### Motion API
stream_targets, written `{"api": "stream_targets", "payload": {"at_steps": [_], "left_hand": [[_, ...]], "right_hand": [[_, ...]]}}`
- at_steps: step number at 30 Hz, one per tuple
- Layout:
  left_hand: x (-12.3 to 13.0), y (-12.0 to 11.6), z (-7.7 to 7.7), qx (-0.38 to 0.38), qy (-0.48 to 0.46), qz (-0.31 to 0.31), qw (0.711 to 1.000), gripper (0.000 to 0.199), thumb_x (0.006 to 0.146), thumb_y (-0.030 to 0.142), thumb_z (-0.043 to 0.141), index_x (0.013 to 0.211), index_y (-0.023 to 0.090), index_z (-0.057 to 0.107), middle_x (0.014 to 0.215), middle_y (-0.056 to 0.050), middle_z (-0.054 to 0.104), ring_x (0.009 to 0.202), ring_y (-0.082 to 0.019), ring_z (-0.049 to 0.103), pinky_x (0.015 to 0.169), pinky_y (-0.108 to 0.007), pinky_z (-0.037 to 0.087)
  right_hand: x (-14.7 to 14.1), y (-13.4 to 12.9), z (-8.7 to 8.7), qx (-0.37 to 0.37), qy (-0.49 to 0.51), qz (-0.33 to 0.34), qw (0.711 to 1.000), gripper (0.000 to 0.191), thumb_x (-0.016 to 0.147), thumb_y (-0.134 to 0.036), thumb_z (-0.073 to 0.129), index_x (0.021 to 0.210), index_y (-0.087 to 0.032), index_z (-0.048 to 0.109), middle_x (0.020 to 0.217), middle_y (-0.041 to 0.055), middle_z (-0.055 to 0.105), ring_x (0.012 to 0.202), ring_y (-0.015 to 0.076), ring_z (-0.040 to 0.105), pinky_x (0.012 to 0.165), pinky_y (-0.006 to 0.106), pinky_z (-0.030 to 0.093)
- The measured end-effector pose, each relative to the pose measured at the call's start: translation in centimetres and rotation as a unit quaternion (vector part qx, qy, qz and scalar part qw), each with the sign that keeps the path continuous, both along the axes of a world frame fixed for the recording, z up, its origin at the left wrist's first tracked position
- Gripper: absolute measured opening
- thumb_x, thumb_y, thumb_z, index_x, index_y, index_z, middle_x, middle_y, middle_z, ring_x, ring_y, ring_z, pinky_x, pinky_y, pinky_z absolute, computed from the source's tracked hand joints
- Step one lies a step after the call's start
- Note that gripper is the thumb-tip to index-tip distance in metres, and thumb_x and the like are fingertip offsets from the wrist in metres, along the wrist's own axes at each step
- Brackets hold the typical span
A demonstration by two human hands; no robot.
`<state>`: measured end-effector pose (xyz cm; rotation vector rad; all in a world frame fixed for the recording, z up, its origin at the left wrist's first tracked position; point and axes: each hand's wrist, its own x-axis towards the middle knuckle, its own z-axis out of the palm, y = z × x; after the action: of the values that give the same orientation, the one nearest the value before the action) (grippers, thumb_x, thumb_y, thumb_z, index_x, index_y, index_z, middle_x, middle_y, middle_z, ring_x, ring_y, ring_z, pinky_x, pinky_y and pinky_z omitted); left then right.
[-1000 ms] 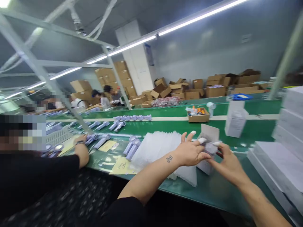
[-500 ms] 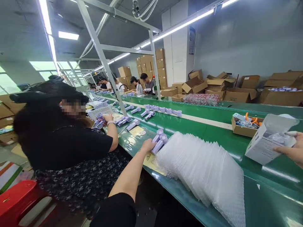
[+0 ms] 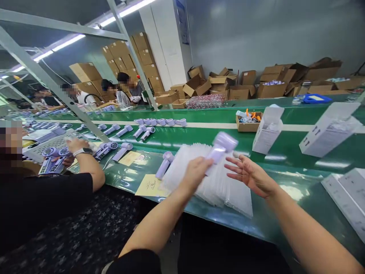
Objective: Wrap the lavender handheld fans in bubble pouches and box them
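Note:
A lilac handheld fan [image 3: 221, 147], slightly blurred, is gripped near its handle end by my left hand [image 3: 196, 172], its round head tilted up and to the right. My right hand [image 3: 251, 173] is just right of the fan, fingers spread, holding nothing. Under both hands lies a fanned-out stack of bubble wrap bags [image 3: 211, 190] on the green bench. Another lilac fan [image 3: 164, 164] rests at the left edge of that stack, beside a yellow paper [image 3: 150, 185] with handwriting on it.
White boxes [image 3: 268, 131] with flaps up stand on the green belt, another box [image 3: 327, 131] further right. A small carton [image 3: 245, 123] of parts sits behind. White boxes [image 3: 348, 194] lie at right. A co-worker's arm [image 3: 85, 167] is close on my left, handling fans. Rows of fans [image 3: 159, 121] line the belt.
My left hand has picked up one of two fans beside the bags and moved it right. My right hand has let go of the white box and come in toward the fan. The view turned right.

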<state>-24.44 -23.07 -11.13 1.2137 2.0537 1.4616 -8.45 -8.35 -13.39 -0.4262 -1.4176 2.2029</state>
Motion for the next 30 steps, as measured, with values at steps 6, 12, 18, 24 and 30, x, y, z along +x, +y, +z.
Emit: {"api": "stream_targets", "payload": {"at_steps": [6, 12, 18, 24, 30], "left_hand": [[9.5, 1.1, 0.5, -0.097, 0.442, -0.289, 0.843, 0.043, 0.081, 0.050, 0.056, 0.101, 0.012, 0.057, 0.101, -0.013, 0.059, 0.094, -0.024, 0.053, 0.076, -0.033, 0.040], [9.2, 2.1, -1.8, -0.209, 0.639, -0.347, 0.655, 0.010, 0.076, 0.009, 0.052, 0.074, 0.011, 0.061, 0.079, -0.013, 0.060, 0.082, -0.024, 0.054, 0.069, -0.035, 0.039], [9.6, 6.0, -1.5, -0.216, 0.415, -0.226, 0.854, 0.009, 0.079, 0.020, 0.055, 0.082, 0.016, 0.062, 0.083, -0.006, 0.064, 0.078, -0.018, 0.056, 0.065, -0.027, 0.041], [12.1, 8.2, -2.7, -0.177, 0.061, -0.252, 0.949, 0.005, 0.067, 0.019, 0.062, 0.068, 0.015, 0.063, 0.060, 0.002, 0.057, 0.059, -0.011, 0.050, 0.053, -0.021, 0.037], [12.9, 9.2, -3.7, -0.106, -0.171, -0.154, 0.967, 0.009, 0.067, 0.020, 0.061, 0.066, 0.013, 0.055, 0.054, 0.003, 0.049, 0.049, -0.007, 0.043, 0.049, -0.021, 0.032]], "right_hand": [[6.7, -0.2, 0.3, -0.126, 0.075, -0.230, 0.962, 0.033, 0.066, -0.037, 0.075, 0.093, -0.020, 0.065, 0.085, 0.0006, 0.068, 0.071, 0.0142, 0.065, 0.067, 0.027, 0.057], [16.6, -0.6, -3.1, -0.179, -0.035, -0.219, 0.959, 0.047, 0.057, -0.036, 0.081, 0.100, -0.025, 0.063, 0.076, 0.0040, 0.071, 0.061, 0.0202, 0.067, 0.053, 0.029, 0.057], [19.4, -4.7, -7.1, -0.300, -0.040, -0.149, 0.941, 0.038, 0.050, -0.026, 0.086, 0.081, -0.019, 0.066, 0.073, 0.0064, 0.072, 0.064, 0.0207, 0.068, 0.063, 0.031, 0.058], [16.5, -5.3, -5.4, -0.257, 0.011, -0.038, 0.966, 0.037, 0.060, -0.026, 0.081, 0.091, -0.019, 0.063, 0.076, 0.0054, 0.070, 0.068, 0.0185, 0.067, 0.065, 0.030, 0.055], [14.9, -2.9, -5.5, -0.201, -0.023, -0.045, 0.978, 0.036, 0.069, -0.024, 0.075, 0.100, -0.023, 0.057, 0.076, -0.0002, 0.064, 0.065, 0.0142, 0.063, 0.058, 0.025, 0.051]]}}
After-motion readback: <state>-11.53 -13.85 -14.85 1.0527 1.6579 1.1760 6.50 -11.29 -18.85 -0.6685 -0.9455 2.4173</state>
